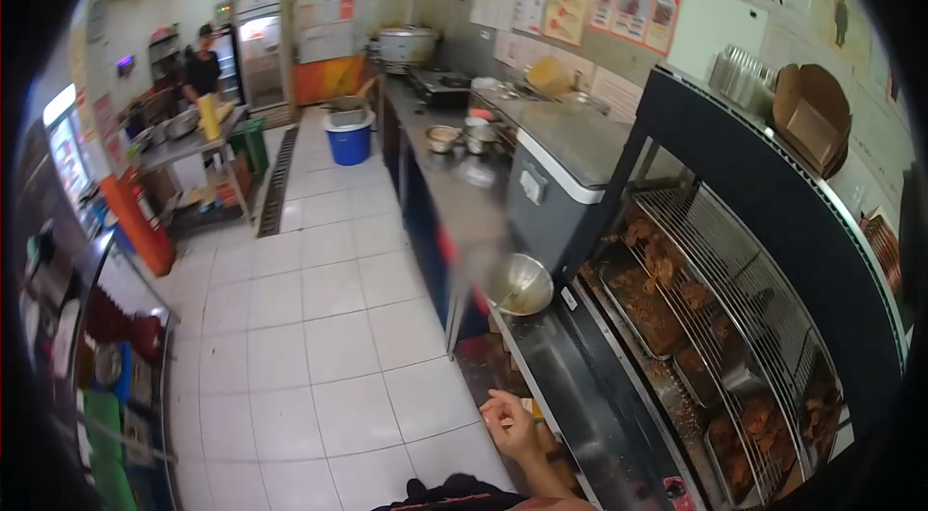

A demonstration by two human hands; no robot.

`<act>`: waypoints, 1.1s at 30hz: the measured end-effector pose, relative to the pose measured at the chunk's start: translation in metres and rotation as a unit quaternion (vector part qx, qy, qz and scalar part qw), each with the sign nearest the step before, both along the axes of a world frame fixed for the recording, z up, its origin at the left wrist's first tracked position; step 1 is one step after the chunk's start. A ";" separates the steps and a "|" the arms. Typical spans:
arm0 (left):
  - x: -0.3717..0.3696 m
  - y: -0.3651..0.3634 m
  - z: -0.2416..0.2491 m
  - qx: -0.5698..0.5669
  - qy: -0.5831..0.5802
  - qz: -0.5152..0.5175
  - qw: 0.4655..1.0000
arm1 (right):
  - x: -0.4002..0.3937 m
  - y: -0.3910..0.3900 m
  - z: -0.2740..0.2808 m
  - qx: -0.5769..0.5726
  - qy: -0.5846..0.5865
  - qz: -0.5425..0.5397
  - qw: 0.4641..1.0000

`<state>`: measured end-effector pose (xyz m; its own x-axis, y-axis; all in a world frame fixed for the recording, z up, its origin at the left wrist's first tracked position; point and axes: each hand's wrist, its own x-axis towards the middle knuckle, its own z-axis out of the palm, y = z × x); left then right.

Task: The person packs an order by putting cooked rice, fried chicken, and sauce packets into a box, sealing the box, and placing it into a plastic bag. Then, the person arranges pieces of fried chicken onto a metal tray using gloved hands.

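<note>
My right hand hangs low at the bottom centre, beside the front edge of the dark counter. Its fingers are loosely curled but apart, and nothing shows in them. My left hand is out of the frame. Ahead of the right hand, a metal bowl with some residue and a utensil inside sits at the counter's far end. To the right stands a black-framed warmer with wire racks over trays of browned food.
A white tiled floor runs between the counters. Further off are a grey cooler, a blue bucket, a stove and a large pot. A person stands behind the far-left table. Shelves line the left.
</note>
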<state>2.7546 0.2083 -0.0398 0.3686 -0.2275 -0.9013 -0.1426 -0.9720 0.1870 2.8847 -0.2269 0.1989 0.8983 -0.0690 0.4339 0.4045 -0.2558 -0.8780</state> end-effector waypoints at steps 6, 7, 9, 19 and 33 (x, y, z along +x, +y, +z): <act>0.422 -0.165 0.153 -0.310 -0.340 0.020 0.888 | 0.103 -0.064 -0.006 0.184 0.031 -0.198 0.962; 0.483 -0.203 0.169 -0.372 -0.399 0.049 0.837 | 0.128 -0.079 -0.006 0.219 0.030 -0.212 0.952; 0.566 -0.285 0.249 -0.534 -0.387 0.127 0.741 | 0.179 -0.096 0.006 0.280 0.021 -0.234 0.931; 0.796 -0.463 0.389 -0.756 -0.535 0.094 0.365 | 0.407 -0.132 0.135 0.396 -0.140 -0.214 0.882; 0.898 -0.525 0.446 -0.695 -0.542 -0.461 0.101 | 0.486 -0.133 0.099 -0.134 -0.106 -0.865 0.472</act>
